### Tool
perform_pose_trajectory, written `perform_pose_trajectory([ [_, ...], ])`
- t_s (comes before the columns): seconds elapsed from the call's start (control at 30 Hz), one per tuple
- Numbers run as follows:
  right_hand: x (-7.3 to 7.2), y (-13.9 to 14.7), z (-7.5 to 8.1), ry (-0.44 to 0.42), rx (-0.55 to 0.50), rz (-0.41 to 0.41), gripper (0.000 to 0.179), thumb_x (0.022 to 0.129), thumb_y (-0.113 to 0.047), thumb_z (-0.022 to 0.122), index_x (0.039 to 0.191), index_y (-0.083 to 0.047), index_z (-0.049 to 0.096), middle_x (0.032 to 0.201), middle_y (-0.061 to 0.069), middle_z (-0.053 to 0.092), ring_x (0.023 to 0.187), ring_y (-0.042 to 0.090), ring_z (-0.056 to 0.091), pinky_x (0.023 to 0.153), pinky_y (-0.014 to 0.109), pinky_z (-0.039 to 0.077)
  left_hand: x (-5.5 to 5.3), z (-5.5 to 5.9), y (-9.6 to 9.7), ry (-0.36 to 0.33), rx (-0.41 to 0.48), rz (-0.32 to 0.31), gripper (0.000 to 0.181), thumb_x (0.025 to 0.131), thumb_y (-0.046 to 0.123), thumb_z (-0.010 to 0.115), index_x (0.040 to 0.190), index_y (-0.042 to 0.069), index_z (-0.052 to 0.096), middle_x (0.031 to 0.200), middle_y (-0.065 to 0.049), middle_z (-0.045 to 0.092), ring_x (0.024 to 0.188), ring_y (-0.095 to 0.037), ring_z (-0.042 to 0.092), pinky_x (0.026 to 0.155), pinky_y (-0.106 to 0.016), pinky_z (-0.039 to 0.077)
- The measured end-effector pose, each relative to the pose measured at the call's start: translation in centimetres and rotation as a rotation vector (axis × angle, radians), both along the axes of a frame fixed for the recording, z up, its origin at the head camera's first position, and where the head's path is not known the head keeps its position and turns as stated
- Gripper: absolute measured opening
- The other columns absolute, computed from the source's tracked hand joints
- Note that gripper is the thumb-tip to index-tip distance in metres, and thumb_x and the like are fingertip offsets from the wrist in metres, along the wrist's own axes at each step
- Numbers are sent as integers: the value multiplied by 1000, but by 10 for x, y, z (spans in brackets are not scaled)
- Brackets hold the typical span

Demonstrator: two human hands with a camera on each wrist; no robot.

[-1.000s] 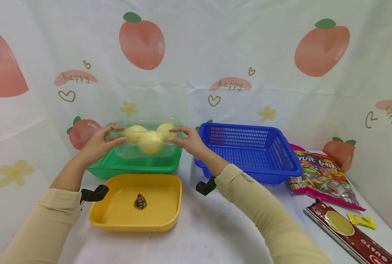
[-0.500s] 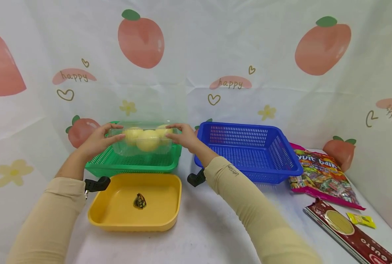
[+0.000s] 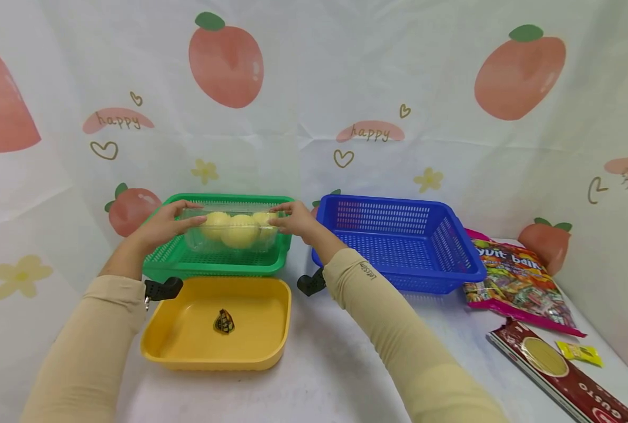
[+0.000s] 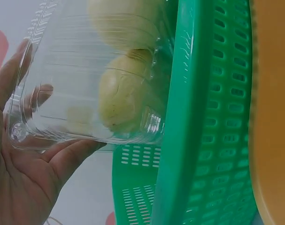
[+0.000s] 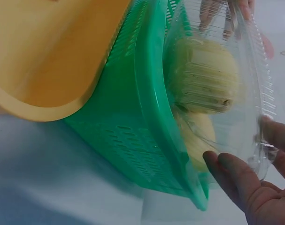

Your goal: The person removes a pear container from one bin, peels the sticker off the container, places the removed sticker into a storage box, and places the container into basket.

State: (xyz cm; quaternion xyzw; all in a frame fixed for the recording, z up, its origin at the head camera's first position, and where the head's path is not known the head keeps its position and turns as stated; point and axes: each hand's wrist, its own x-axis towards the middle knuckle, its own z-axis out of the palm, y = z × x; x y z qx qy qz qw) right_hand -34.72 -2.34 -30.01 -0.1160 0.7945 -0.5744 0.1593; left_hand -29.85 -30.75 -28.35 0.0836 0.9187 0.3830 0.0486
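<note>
A clear plastic clamshell box [image 3: 200, 242] with three pale yellow, round fruits [image 3: 241, 231] sits low inside the green basket [image 3: 213, 272], behind its front rim. My left hand [image 3: 161, 228] grips the box's left end, thumb at the near side and fingers over the far side. At the opposite end my right hand [image 3: 302, 223] pinches it the same way. In the left wrist view the thumb lies along the box's lower edge, and the clear wall [image 4: 62, 84] shows fingers through it. The right wrist view shows fingertips [image 5: 229, 164] against the plastic beside the fruits.
In front of the green basket stands a yellow tray [image 3: 187, 335] holding a small dark wrapped piece [image 3: 224, 322]. A blue basket [image 3: 398, 281] is to the right. Beyond it lie a candy bag [image 3: 522, 285], a long maroon packet [image 3: 567, 376] and a small yellow packet [image 3: 579, 353].
Both hands have lowered the box into the green basket, its lid now level with the basket's back rim. The hands keep their grip on its ends.
</note>
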Motion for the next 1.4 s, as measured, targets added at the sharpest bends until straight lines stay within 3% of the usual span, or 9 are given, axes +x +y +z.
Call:
perform_pose_trajectory([
  [0.37, -1, -4, -2, -35, 76, 12, 41, 92, -9, 56, 133, -12, 51, 151, 16, 29, 116, 23, 55, 91, 33, 51, -5, -4, -1, -23, -1, -14, 67, 93, 43, 50, 140, -2, 29, 148, -33, 16, 117, -49, 44, 100, -57, 39],
  [0.6, 1, -10, -1, -17, 179, 90, 44, 95, -9, 51, 138, -14, 46, 149, 11, 35, 72, 10, 46, 66, 21, 44, -5, -6, -7, -52, -6, -1, 68, 94, 42, 49, 140, -3, 27, 149, -33, 16, 125, -47, 38, 98, -54, 41],
  [0.87, 2, -16, -1, -29, 185, 126, 47, 95, -7, 49, 141, -14, 42, 151, 7, 32, 84, 11, 50, 68, 23, 43, -3, -3, -11, -94, -26, 13, 67, 94, 44, 48, 139, -2, 29, 145, -32, 26, 73, -15, 44, 66, -26, 40],
  [1.0, 5, -21, 1, -3, 224, 146, 46, 95, -7, 48, 140, -15, 43, 150, 9, 35, 54, 6, 38, 54, 21, 35, -1, 1, -15, -124, -100, -6, 64, 96, 40, 46, 138, -6, 29, 138, -33, 32, 67, -15, 42, 65, -27, 41],
  [1.1, 9, -25, 3, 25, 280, 183, 45, 96, -7, 47, 140, -14, 43, 150, 9, 34, 46, 10, 21, 50, 24, 29, 1, 2, -18, -106, -210, -29, 60, 97, 35, 46, 136, -9, 32, 141, -37, 24, 92, -36, 52, 77, -39, 48],
  [1.2, 12, -28, 2, 58, 344, 220, 44, 96, -7, 46, 139, -12, 44, 150, 9, 34, 63, 12, 47, 59, 26, 36, 4, 2, -16, -72, -312, -49, 56, 96, 30, 49, 133, -11, 38, 143, -41, 16, 116, -53, 39, 89, -56, 45],
  [1.27, 14, -29, 0, 77, 388, 250, 43, 96, -8, 45, 139, -10, 44, 150, 10, 33, 99, 19, 56, 75, 29, 45, 5, 0, -15, -60, -345, -58, 52, 95, 26, 51, 130, -11, 41, 141, -41, 20, 119, -55, 36, 92, -60, 42],
  [1.33, 15, -30, -3, 72, 400, 282, 42, 97, -10, 44, 139, -8, 44, 150, 11, 33, 132, 25, 40, 96, 34, 44, 6, -2, -13, -54, -370, -60, 48, 95, 23, 51, 127, -12, 44, 138, -41, 27, 120, -55, 36, 92, -60, 41],
  [1.4, 16, -32, -5, 63, 405, 316, 43, 97, -13, 44, 139, -5, 42, 150, 12, 33, 139, 28, 31, 107, 40, 38, 6, -5, -13, -57, -385, -65, 45, 94, 20, 51, 125, -13, 47, 135, -41, 31, 121, -56, 34, 93, -60, 41],
])
